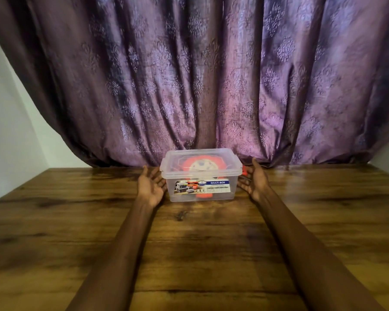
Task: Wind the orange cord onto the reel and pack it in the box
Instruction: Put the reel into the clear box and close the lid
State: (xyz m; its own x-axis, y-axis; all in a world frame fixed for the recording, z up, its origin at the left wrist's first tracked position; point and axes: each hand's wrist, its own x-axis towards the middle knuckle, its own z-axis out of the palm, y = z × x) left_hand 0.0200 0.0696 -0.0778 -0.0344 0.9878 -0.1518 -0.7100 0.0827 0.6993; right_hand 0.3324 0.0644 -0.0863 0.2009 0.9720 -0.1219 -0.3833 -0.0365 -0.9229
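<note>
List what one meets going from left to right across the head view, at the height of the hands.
Left hand → clear plastic lidded box holding the orange cord reel → right hand.

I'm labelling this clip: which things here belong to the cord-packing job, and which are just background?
Job: clear plastic box with lid on; orange cord reel inside; left hand and right hand, open beside it.
Background: wooden table; purple curtain.
</note>
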